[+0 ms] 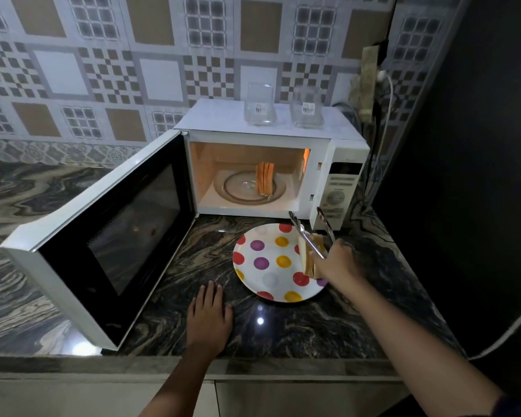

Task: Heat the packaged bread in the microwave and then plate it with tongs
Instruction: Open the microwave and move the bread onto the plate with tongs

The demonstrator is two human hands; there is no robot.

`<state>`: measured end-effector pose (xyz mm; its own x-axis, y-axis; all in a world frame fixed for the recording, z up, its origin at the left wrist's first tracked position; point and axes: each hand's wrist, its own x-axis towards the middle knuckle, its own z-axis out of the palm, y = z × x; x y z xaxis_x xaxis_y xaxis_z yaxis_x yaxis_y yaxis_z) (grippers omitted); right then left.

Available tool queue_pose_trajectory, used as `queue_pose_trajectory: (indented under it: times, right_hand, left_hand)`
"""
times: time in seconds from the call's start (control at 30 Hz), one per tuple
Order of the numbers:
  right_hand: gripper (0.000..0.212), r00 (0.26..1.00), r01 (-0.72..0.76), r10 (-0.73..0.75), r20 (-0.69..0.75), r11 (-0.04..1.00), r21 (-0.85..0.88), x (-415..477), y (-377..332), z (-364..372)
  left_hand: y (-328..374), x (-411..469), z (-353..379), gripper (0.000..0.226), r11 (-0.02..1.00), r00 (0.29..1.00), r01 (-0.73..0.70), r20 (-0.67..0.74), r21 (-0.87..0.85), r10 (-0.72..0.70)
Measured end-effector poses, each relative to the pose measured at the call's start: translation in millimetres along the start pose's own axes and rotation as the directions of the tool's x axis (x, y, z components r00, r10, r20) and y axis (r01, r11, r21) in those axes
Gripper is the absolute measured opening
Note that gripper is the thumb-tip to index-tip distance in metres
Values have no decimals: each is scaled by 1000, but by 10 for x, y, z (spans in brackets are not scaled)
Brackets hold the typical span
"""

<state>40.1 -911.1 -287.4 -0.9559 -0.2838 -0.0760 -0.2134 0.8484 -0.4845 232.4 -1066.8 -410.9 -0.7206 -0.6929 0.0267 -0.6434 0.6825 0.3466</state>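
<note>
- Holding the tongs (307, 239) by the hinge end, the right hand (337, 261) has its grip curled round them, right of centre; the two tong arms stand spread apart, one crossing over the plated slices (303, 252).
- Left hand (209, 317): grip open, fingers straight, flat on the worktop (283, 341), holding nothing.
- Bread: three upright slices (264, 179) on the turntable of the open microwave (217, 118); the plated slices lean at the right edge of one spotted plate (268, 278), number unclear.
- Two glass jars (260, 105) on the microwave top.
</note>
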Motion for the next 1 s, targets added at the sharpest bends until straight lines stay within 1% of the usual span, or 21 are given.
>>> queue_pose_trajectory:
  times: [0.07,0.1,0.23,0.37,0.43,0.47,0.53,0.57,0.6,0.67,0.7,0.8,0.83,0.93,1.0]
  right_hand:
    - [56,999,40,-40,-11,997,-65,96,-155,-86]
    - [56,999,51,-52,-9,996,-69,152,-233,-107]
    - [50,997,71,-69,42,997,-34,374,-561,-77]
    - [54,995,80,-82,57,996,32,696,-912,56]
    - [48,990,118,-120,71,992,40,857,-1066,158]
    - [47,989,129,-131,74,991,29,928,-1137,200]
    - [48,991,105,-103,80,994,-16,1077,-1250,272]
    - [50,993,87,-84,85,996,-31,1146,-1305,297]
    - [52,994,73,-70,89,997,-37,1214,-1352,316]
    - [54,995,43,-39,94,998,-39,1344,-1440,349]
    - [56,995,30,-25,94,998,-47,1398,-1492,360]
    - [59,995,1,7,104,997,-73,1531,-1641,408]
    - [59,993,-23,30,115,998,-57,1568,-1681,431]
    - [58,988,-104,92,124,990,99,1645,-1784,500]
    - [57,982,-128,110,151,986,112,1665,-1887,514]
  left_hand:
    - [11,56,-28,90,1000,1000,13,-17,-12,-13]
    - [11,100,-38,89,1000,1000,18,-19,-16,-18]
    - [-2,343,-63,90,1000,1000,10,2,-2,-10]
    - [-39,696,-89,91,1000,1000,-3,0,7,3]
    - [-44,870,-86,91,999,1000,-22,15,26,22]
    - [-42,956,-80,87,999,999,-26,19,26,26]
    - [-43,1144,-56,70,999,999,-30,31,24,30]
    - [-46,1235,-47,67,999,999,-37,38,17,36]
    - [-49,1314,-29,70,999,998,-47,41,9,47]
    - [-57,1418,5,84,998,997,-66,37,10,66]
    - [-67,1446,26,87,998,997,-69,23,7,69]
    - [-80,1461,51,84,997,997,-72,7,11,72]
    - [-83,1459,54,84,997,997,-74,7,14,74]
    - [-82,1465,54,82,998,998,-65,-5,-17,65]
    - [-79,1472,44,81,998,998,-63,-3,-20,63]
